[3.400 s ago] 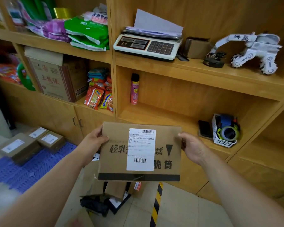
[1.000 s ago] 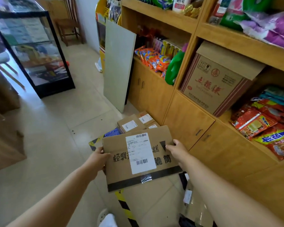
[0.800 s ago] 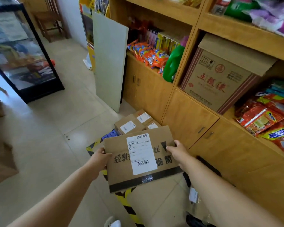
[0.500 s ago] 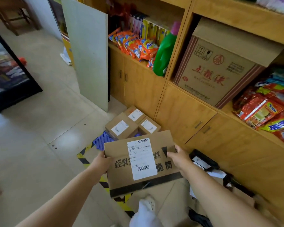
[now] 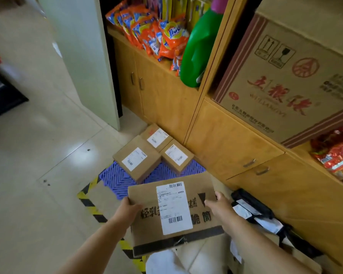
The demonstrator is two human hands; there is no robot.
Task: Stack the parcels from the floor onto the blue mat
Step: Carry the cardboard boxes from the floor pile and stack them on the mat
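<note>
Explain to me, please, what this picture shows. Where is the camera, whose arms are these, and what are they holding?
There is no machine here. The camera sits on a person's head and looks forward and down, so you see that person's own arms. The left hand and the right hand grip the two sides of a flat cardboard parcel with a white label. Beyond it, a blue mat lies on the floor, beside wooden cupboards. Three smaller parcels already rest on it, side by side. The held parcel is not yet set down.
</note>
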